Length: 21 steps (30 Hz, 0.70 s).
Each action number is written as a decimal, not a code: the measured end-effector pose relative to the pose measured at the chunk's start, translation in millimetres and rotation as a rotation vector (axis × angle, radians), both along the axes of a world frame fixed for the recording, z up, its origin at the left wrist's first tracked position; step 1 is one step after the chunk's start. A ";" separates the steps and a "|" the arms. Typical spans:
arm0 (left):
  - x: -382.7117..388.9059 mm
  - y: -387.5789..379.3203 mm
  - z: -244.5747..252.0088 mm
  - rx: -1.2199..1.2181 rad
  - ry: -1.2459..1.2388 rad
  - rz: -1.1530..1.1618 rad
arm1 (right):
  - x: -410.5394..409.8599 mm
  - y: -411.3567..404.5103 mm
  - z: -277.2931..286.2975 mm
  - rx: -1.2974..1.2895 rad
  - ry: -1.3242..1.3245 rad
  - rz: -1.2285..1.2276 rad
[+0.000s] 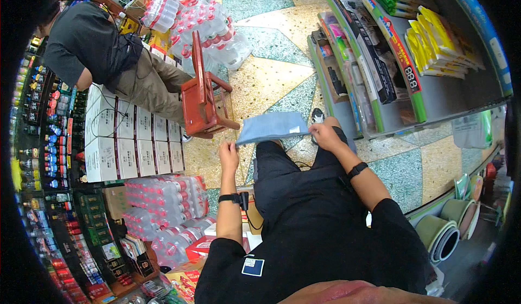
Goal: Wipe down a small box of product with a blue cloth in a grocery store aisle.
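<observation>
A folded blue cloth [272, 126] with a small white tag near one end is stretched out above the knees and the tiled floor. My left hand [229, 154] pinches its near left corner. At the right end, beside the tag, my right hand [324, 135] grips the other corner. The cloth hangs between both hands, its far edge spread away from me. Both wrists wear black bands.
A red wooden chair [201, 100] stands just beyond my left hand. Another person [97, 43] bends by stacked white cartons [134, 141]. Shrink-wrapped bottles [167, 202] lie at the left; store shelves [366, 60] rise at the right, with nested pots [437, 230] lower down.
</observation>
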<state>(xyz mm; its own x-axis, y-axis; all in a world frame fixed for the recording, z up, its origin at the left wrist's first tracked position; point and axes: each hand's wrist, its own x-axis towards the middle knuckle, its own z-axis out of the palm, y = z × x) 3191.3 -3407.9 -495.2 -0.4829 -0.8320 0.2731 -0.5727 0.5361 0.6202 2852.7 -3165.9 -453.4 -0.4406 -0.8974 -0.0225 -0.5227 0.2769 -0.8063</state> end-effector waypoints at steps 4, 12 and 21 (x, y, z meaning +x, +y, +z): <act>16.8 37.3 4.8 0.414 0.017 0.143 | 1.3 -4.5 -8.5 0.142 -0.096 0.134; 29.4 24.8 33.3 0.631 0.149 0.196 | -3.5 -20.0 48.9 0.215 -0.364 0.064; -78.9 8.3 76.6 0.660 0.397 -0.057 | -54.6 -22.6 23.8 -0.131 -0.076 -0.366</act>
